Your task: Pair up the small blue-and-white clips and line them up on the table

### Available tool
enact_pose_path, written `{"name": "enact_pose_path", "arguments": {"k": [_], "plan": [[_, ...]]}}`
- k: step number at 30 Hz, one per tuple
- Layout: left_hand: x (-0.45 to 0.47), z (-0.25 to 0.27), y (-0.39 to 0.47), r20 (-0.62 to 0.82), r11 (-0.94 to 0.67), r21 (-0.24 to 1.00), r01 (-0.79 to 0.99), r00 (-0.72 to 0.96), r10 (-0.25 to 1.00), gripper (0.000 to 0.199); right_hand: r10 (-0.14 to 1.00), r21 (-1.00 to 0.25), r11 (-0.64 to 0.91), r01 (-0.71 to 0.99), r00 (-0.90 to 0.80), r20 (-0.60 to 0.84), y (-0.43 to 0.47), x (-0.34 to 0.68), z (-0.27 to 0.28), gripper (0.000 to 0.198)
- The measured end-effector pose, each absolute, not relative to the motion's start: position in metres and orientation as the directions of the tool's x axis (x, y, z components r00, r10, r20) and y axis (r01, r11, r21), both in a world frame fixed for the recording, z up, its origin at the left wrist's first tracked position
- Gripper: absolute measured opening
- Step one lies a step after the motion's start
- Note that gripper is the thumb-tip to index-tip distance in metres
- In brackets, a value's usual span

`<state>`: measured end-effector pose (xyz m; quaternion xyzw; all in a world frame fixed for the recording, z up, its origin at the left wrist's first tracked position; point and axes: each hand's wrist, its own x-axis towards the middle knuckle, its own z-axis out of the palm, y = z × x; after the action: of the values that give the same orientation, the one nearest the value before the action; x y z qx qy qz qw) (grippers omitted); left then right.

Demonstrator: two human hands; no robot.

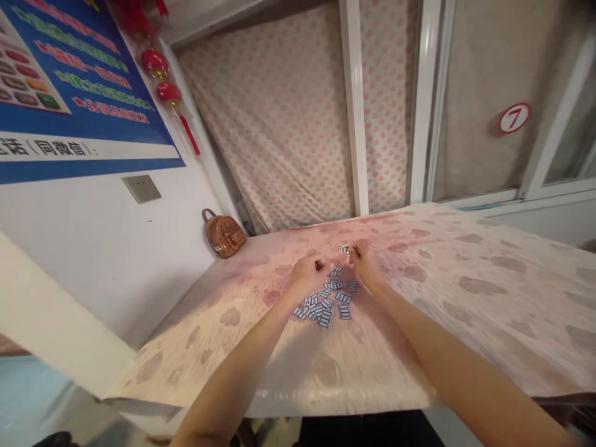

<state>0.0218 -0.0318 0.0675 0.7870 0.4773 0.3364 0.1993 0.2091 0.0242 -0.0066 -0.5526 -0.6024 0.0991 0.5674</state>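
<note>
Lying just left of the right hand (364, 264), one small striped piece (343, 249) was nearer to it than to the left hand (303, 270), past the striped heap (325, 318), but blur hid its long way and whether either hand pinched anything.

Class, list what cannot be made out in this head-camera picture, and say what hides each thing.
All in the head view:
- Whether the dark patches at the fingertips of the left hand and right hand are nails or something held: too small and blurred.
- The exact count of striped pieces: they overlap.
- The poster's full text: cut off by the left and top edges.
</note>
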Motion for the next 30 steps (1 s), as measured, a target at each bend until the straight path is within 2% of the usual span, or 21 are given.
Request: {"name": "enact_pose_path", "arguments": {"k": [3,6,10,15,18,21,26,30], "plan": [[0.009,0.024,0.018,0.222,-0.374,0.641,0.67,0.305,0.926,0.011,0.785,-0.789,0.326,0.52,0.316,0.533,0.031,0.215,-0.012,0.022],[0.013,-0.001,0.034,0.183,-0.417,0.627,0.658,0.395,0.9,0.018,0.795,-0.797,0.3,0.524,0.326,0.512,0.033,0.22,-0.015,0.024],[0.021,-0.01,0.034,0.194,-0.527,0.536,0.66,0.511,0.838,0.026,0.799,-0.787,0.301,0.538,0.309,0.516,0.03,0.219,-0.013,0.024],[0.019,-0.011,0.029,0.173,-0.49,0.525,0.696,0.477,0.862,0.021,0.781,-0.758,0.332,0.561,0.287,0.555,0.023,0.211,-0.009,0.022],[0.019,-0.011,0.025,0.208,-0.498,0.521,0.693,0.463,0.862,0.015,0.785,-0.736,0.355,0.577,0.244,0.57,0.019,0.205,-0.006,0.021],[0.016,-0.009,0.019,0.255,-0.501,0.577,0.645,0.44,0.861,0.008,0.801,-0.725,0.371,0.58,0.195,0.566,0.014,0.199,-0.003,0.02],[-0.004,0.006,0.013,0.279,-0.409,0.798,0.443,0.33,0.902,0.007,0.784,-0.747,0.456,0.485,0.179,0.595,0.007,0.19,0.002,0.019],[-0.024,0.022,0.013,0.3,-0.394,0.843,0.365,0.29,0.909,0.013,0.785,-0.733,0.527,0.43,0.084,0.613,-0.003,0.179,0.009,0.018]]}}
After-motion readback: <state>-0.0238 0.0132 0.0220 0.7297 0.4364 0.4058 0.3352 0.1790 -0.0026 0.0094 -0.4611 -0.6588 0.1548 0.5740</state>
